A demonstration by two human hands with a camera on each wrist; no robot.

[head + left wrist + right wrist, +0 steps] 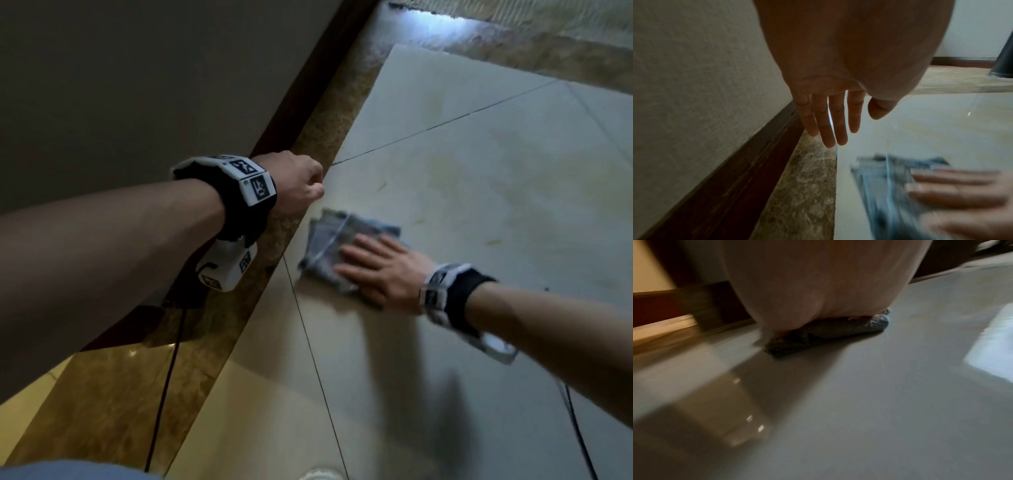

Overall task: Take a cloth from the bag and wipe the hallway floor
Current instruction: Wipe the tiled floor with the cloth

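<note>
At the near edge of the head view lies the pale, glossy tiled hallway floor (394, 359), crossed by thin dark grout lines, with black cables from the wrist rigs trailing over it. Further out, the right hand (383, 270) lies flat, palm down, on a crumpled grey-blue cloth (329, 243) that sits on a pale tile just beside the brown speckled stone border strip (318, 137). Its fingers are straight and spread rather than curled round the fabric, which probably spreads the pressure so the cloth keeps broad contact with the tile. The cloth and hand are blurred in the left wrist view, which suggests a wiping stroke under way. The right wrist view shows the bunched cloth pressed between palm and floor. The left hand (298, 181) hangs above the border strip, touching nothing; the left wrist view shows its fingers (826, 123) straight and loosely spread, holding nothing, perhaps kept out for balance near the wall. Beyond it run the dark red-brown wooden skirting board (308, 92) and the grey-beige wall (137, 75). No bag is visible in any view.
</note>
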